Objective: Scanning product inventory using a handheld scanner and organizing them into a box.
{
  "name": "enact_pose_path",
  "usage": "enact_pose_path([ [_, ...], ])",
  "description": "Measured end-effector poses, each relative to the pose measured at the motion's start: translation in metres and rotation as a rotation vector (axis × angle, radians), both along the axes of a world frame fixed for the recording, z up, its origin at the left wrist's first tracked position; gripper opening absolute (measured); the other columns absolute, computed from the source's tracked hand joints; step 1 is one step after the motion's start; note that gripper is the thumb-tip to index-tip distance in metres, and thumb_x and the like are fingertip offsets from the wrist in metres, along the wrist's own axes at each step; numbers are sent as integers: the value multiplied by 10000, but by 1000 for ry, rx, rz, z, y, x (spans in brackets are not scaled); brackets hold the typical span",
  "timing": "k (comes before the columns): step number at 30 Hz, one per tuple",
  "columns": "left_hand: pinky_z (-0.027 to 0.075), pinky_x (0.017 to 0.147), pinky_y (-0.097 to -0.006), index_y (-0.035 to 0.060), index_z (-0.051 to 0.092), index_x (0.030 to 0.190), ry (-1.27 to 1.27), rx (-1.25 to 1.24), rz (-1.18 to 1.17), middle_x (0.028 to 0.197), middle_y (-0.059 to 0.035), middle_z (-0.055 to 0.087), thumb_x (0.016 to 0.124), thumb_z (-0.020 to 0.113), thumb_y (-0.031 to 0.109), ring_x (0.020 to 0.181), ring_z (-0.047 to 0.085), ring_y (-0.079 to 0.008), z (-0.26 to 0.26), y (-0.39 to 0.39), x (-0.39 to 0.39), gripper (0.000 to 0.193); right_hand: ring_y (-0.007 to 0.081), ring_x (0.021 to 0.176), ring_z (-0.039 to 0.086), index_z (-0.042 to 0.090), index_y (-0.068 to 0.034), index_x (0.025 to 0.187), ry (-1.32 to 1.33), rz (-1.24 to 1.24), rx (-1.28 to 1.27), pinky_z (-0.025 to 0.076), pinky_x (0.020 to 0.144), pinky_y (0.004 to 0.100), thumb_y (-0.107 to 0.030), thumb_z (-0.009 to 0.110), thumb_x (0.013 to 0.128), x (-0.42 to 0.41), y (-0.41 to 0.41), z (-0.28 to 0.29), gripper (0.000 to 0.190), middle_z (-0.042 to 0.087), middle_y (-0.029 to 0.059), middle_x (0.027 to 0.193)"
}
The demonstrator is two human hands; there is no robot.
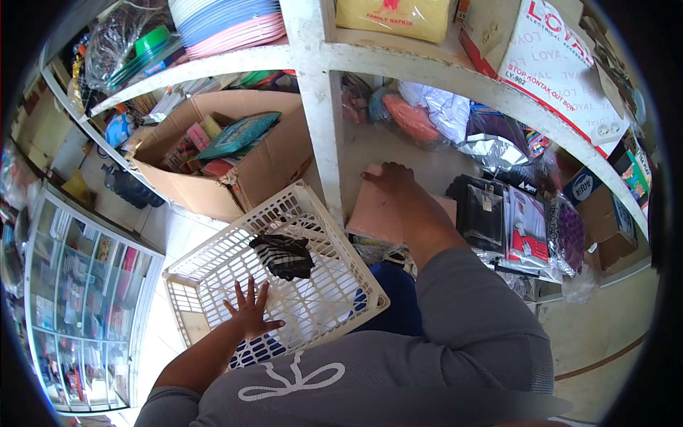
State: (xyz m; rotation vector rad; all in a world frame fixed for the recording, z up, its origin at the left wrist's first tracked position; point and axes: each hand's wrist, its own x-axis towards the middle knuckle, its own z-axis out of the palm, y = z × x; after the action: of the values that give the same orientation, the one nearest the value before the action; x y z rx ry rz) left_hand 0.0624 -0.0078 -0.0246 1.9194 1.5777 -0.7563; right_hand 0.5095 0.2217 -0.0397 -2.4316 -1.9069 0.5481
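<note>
My left hand point(252, 315) is spread, with its fingers apart, over the cream plastic crate point(347, 240). Nothing is in that hand. A crumpled black-and-white striped bundle point(284, 257) lies inside the slotted crate, beyond my fingertips. On the lower shelf, my right hand point(394, 179) touches the far end of a flat pink pack point(378, 211). Its fingers bend over that end, and whether they grip it is hidden. My right forearm covers part of the pack.
An open cardboard box point(261, 181) of packaged goods stands beyond the crate. A white shelf post point(320, 133) rises between the box and my right hand. Plastic-wrapped goods point(480, 213) sit to the right. A glass display case point(88, 304) stands at left.
</note>
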Motion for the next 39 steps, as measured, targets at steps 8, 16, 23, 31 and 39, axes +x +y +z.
enact_pose_path([
  [8,27,1021,-822,227,-55,1589,-7,11,12,1616,-159,-241,760,650,744,1427,-300,-464,2,-2,1,1204,300,1327,499,517,-41,1392,17,-57,-41,407,1062,470,-878,491,724,12,21,-6,1071,539,147,1400],
  [16,39,1028,-818,228,-55,1589,10,20,5,1617,-158,-239,769,649,733,1433,-272,-481,0,-1,3,1192,298,1312,509,578,-42,1330,35,5,-1,414,1056,466,-877,498,719,8,6,-7,1038,519,149,1429],
  [23,44,1025,-820,230,-52,1589,27,22,5,1617,-151,-246,762,660,728,1432,-279,-478,-5,0,1,1199,338,1397,395,391,-95,1489,-26,51,-56,251,1144,540,-799,459,824,0,5,17,971,428,151,1510],
  [31,47,1027,-819,230,-85,1584,29,21,-6,1607,-140,-279,780,653,716,1431,-275,-486,-4,-1,3,1195,377,1501,133,266,-167,1556,-188,219,231,179,1159,618,-659,442,927,-69,-68,-11,817,129,148,1636],
  [39,37,1041,-805,255,-90,1582,14,40,22,1619,-123,-254,771,639,744,1442,-271,-461,2,-10,2,1195,356,1505,130,309,-214,1547,-172,235,243,179,1164,610,-704,393,927,-56,-53,-15,795,176,122,1632],
])
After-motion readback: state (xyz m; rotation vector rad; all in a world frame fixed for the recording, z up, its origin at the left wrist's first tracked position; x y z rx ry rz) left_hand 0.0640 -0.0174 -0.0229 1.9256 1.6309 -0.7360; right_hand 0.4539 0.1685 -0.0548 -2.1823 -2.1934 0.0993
